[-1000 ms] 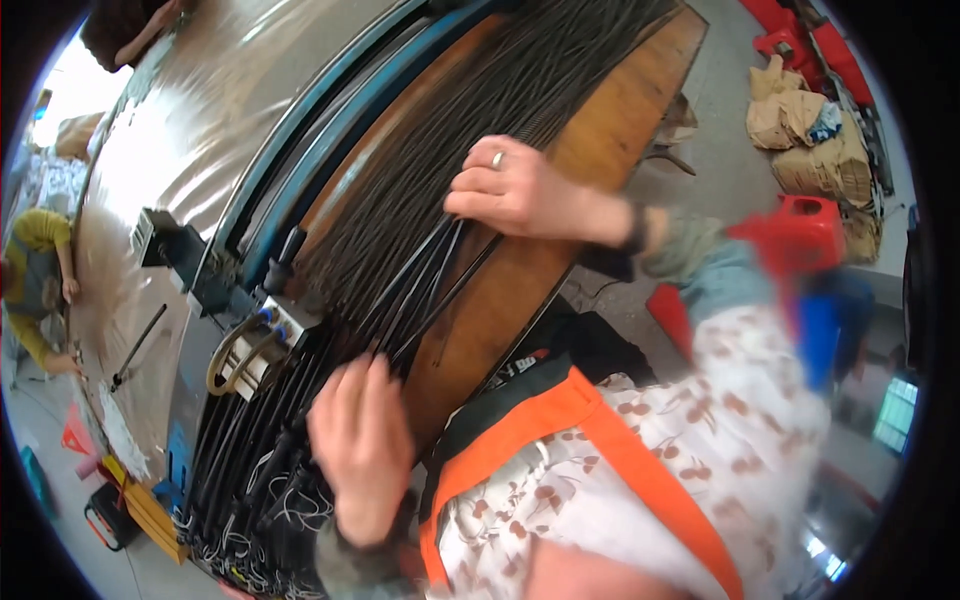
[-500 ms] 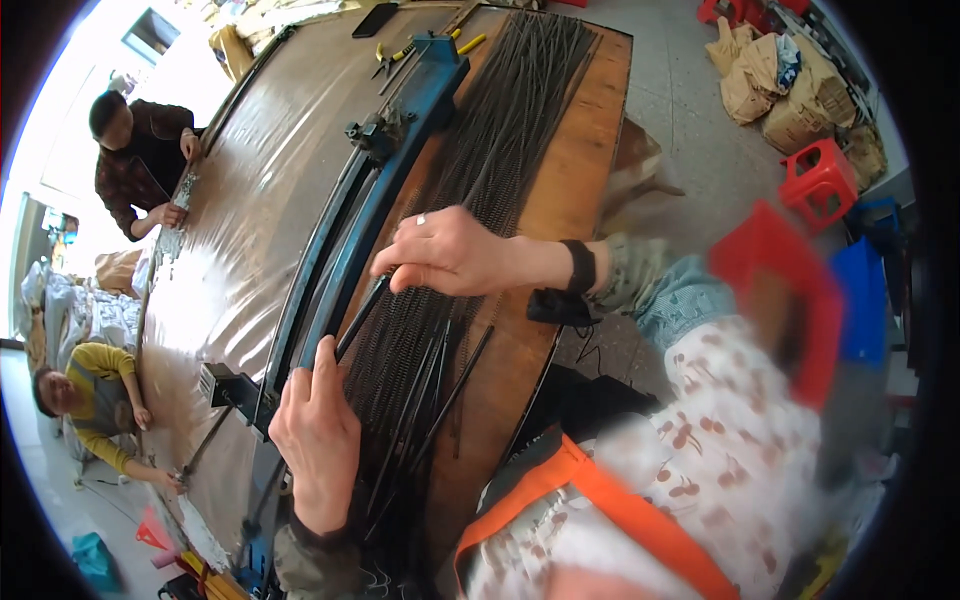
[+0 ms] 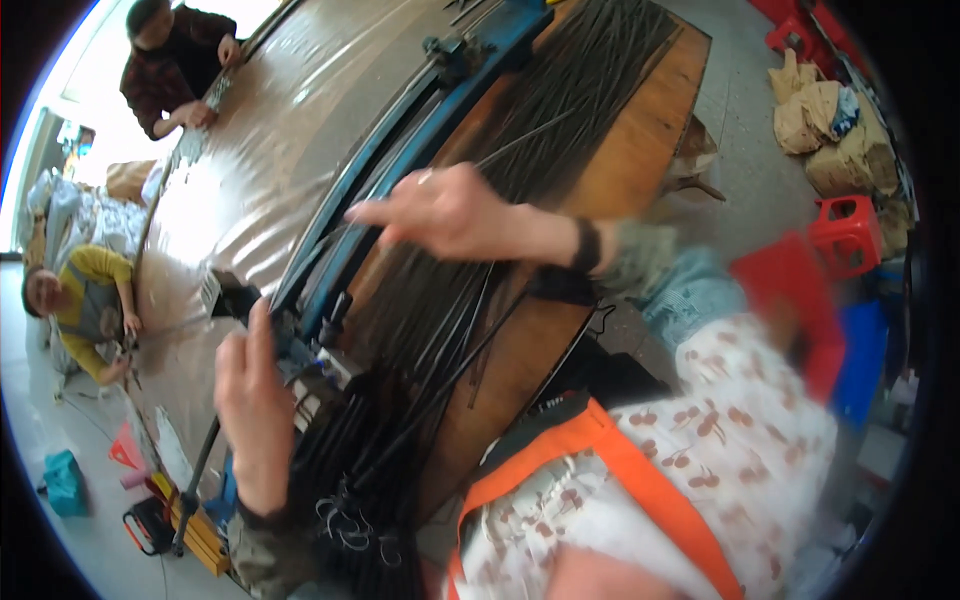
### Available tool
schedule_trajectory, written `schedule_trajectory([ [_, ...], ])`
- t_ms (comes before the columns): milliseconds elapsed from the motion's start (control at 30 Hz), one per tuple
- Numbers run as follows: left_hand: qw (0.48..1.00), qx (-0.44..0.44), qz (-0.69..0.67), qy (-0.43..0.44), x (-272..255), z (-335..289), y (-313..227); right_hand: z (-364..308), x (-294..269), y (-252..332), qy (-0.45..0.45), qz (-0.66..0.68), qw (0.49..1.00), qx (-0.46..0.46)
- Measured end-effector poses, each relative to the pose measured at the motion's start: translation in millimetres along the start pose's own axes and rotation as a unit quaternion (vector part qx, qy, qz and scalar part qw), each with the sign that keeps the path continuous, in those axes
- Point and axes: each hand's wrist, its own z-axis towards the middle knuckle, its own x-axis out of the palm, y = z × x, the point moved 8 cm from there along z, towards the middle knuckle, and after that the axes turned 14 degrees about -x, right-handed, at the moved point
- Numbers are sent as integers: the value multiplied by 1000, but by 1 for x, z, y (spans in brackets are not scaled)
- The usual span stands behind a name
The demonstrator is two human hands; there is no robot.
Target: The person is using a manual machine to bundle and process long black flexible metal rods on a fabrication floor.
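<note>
Right hand point(image 3: 450, 212) lifted off black cables point(image 3: 440, 330), fingers spread, holding nothing.
Left hand point(image 3: 255, 400) open, raised beside blue rail point(image 3: 400, 170); grasp none.

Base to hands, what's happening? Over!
Left hand open beside black cables. Right hand spread above them, blurred. Blue rail alongside; nothing blocking.

A workshop: a long wooden workbench point(image 3: 620, 170) heaped with black cables point(image 3: 560, 110), plastic sheeting point(image 3: 270, 150), stacked sacks point(image 3: 830, 130) and other seated workers.
</note>
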Motion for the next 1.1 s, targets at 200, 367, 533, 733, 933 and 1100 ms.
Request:
schedule_trajectory([
  [200, 986, -95, 81, -109, -45, -43, 94, -7, 7, -40, 66, -75, 995, 12],
  [367, 954, -195, 78, -215, -125, -84, 181, -2, 68, -74, 185, 53, 971, 143],
  [533, 939, -234, 44, -247, -128, -120, 186, 122, 184, 33, 154, 329, 932, 9],
  [733, 923, -352, 51, -147, -103, -195, 221, 136, 223, 45, 188, 288, 936, -78],
  [933, 918, -367, 3, -149, -83, -195, 229, 134, 274, 71, 384, 248, 887, -68],
  [1100, 935, -316, 34, -159, -77, -186, 231, 126, 235, 45, 308, -25, 924, -225],
])
